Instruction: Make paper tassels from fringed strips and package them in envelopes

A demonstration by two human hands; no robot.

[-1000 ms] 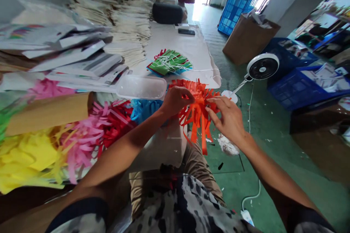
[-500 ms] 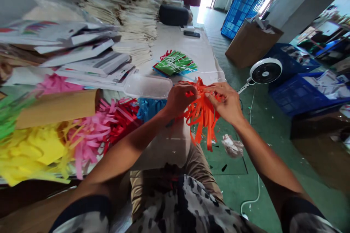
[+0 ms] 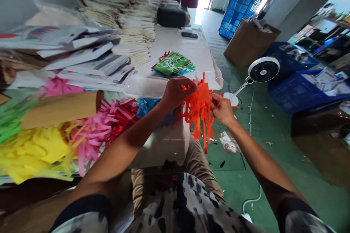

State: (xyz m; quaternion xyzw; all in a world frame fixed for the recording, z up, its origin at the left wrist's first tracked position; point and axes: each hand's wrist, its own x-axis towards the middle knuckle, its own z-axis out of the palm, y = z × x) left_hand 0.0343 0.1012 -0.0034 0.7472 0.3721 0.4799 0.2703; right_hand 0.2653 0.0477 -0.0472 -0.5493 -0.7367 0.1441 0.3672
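Observation:
An orange fringe of cut strips (image 3: pixel 201 103) hangs between my hands at the table's right edge. My left hand (image 3: pixel 177 93) grips its upper left part, fingers closed. My right hand (image 3: pixel 222 108) is pinched at the fringe's right side, with a thin orange strip showing by the fingers. Just beyond lies a fanned pile of green, red and blue fringed pieces (image 3: pixel 175 63) with white strings across it. Left of my left hand sit a clear plastic tray (image 3: pixel 144 86) and blue strips (image 3: pixel 149 107), partly covered by my forearm.
Red (image 3: pixel 123 114), pink (image 3: pixel 94 138) and yellow strips (image 3: pixel 35 149) lie at left beside a brown cardboard piece (image 3: pixel 62 109). Printed packets (image 3: pixel 90 62) and cream stacks (image 3: pixel 133 22) stand behind. A white fan (image 3: pixel 264 69) and blue crates (image 3: pixel 308 91) are at right.
The orange fringe has spread flatter and hangs more upright. My right hand has moved lower, from over the fringe's top to its right side, its fingers more closed.

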